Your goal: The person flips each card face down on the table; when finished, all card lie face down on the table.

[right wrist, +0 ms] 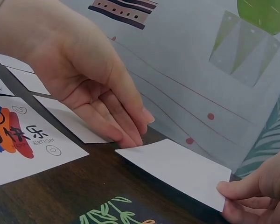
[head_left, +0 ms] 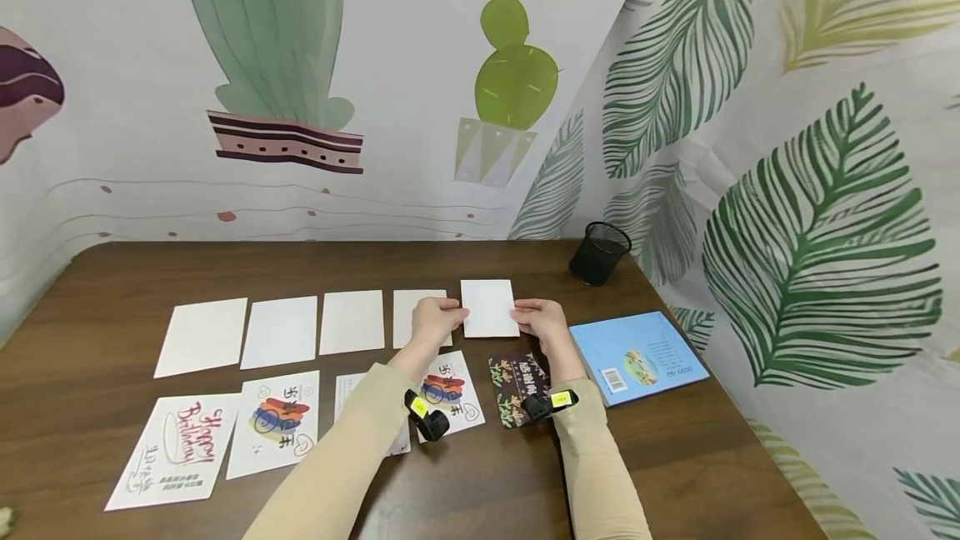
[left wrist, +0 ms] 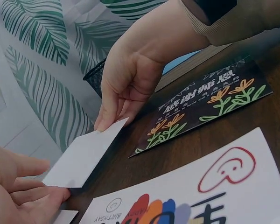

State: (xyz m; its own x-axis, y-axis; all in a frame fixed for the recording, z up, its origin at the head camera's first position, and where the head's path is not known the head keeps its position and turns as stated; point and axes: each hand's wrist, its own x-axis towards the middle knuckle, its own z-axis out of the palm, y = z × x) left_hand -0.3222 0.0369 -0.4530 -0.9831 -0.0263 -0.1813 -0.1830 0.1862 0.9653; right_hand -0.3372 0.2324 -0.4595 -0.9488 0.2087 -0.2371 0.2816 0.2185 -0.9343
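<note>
My fingers [right wrist: 130, 123]: both hands pinch one blank white rectangular card [head_left: 490, 307], left hand [head_left: 437, 322] at its left edge, right hand [head_left: 542, 321] at its right, lifted slightly off the table.
Dark brown wooden table [head_left: 675, 457]: bears all.
Blue paperback book [head_left: 637, 356]: right of my hands.
Black mesh pen cup [head_left: 598, 252]: far right corner.
Black floral card [head_left: 517, 386]: beneath my right wrist.

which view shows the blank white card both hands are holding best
The head view: the whole white card shows, with the left hand and right hand at its two sides. The left wrist view shows it foreshortened, edge-on. The right wrist view shows it close but tilted, only the right hand's fingers pinching its corner.
</note>
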